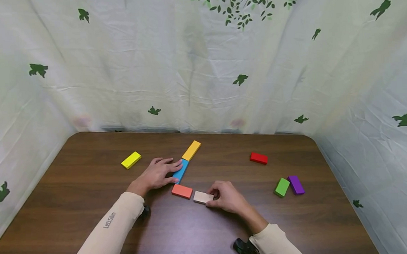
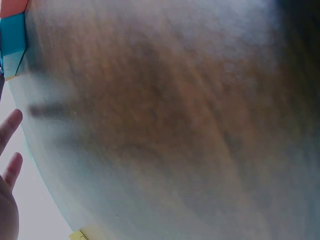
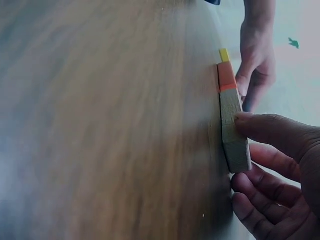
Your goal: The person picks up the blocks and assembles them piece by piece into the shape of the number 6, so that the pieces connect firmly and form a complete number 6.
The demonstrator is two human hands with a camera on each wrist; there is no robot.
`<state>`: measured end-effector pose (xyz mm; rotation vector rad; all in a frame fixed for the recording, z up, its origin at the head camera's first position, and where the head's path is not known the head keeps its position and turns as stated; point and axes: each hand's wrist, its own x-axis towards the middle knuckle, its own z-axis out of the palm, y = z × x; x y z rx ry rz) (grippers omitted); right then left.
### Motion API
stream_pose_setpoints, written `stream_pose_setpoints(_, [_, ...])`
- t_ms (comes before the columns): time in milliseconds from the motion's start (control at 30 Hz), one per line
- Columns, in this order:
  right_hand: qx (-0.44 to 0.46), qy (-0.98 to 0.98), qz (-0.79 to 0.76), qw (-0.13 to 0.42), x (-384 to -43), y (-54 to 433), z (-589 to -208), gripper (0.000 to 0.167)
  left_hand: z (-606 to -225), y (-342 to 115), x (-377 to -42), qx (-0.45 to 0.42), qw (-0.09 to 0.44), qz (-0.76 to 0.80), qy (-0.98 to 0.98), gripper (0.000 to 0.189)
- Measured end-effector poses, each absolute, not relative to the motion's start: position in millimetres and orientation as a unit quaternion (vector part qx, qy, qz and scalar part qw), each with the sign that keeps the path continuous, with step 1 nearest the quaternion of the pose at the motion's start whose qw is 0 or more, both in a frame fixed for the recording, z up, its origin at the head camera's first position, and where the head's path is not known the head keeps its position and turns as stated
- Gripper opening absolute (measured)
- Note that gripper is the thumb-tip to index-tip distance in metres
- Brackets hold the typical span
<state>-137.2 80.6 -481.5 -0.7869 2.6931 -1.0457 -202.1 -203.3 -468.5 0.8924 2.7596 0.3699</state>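
Thumb and fingers of my right hand [image 1: 228,197] pinch the right end of a pale whitish block [image 1: 202,197], lying close to the tabletop. In the right wrist view the thumb lies along the pale block [image 3: 231,120] and the other fingers are curled near its end. My left hand [image 1: 155,174] reaches over the table with fairly straight, spread fingers, its thumb and fingertips touching a blue block [image 1: 181,172]. An orange-yellow block [image 1: 191,150] continues the line at the blue block's far end. Between the blue and pale blocks lies a coral-red block [image 1: 181,191].
A yellow block [image 1: 131,160] lies to the left of the left hand. On the right are a red block [image 1: 258,158], a green block [image 1: 282,187] and a purple block [image 1: 296,185]. A patterned white curtain [image 1: 172,66] surrounds the brown table [image 1: 154,242].
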Motion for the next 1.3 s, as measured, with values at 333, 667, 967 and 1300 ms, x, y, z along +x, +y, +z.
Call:
stream_pose_setpoints(333, [-0.247, 0.896, -0.357, 0.09, -139.1, 76.4, -482.5, 0.022, -468.2, -203.1, -201.8, 0.3, 0.113, 0.128, 0.939, 0.066])
stream_pose_setpoints(667, [-0.253, 0.893, -0.363, 0.079, -139.6, 74.3, -483.0, 0.023, -470.1, -203.0, -204.1, 0.3, 0.11, 0.132, 0.938, 0.066])
stream_pose_setpoints(967, [-0.239, 0.896, -0.362, 0.093, -138.9, 73.2, -483.0, 0.023, -469.9, -202.8, -203.8, 0.296, 0.113, 0.135, 0.939, 0.065])
stream_pose_setpoints(1300, [-0.239, 0.894, -0.37, 0.084, -138.2, 71.8, -484.3, 0.022, -469.7, -202.8, -204.2, 0.294, 0.115, 0.137, 0.939, 0.065])
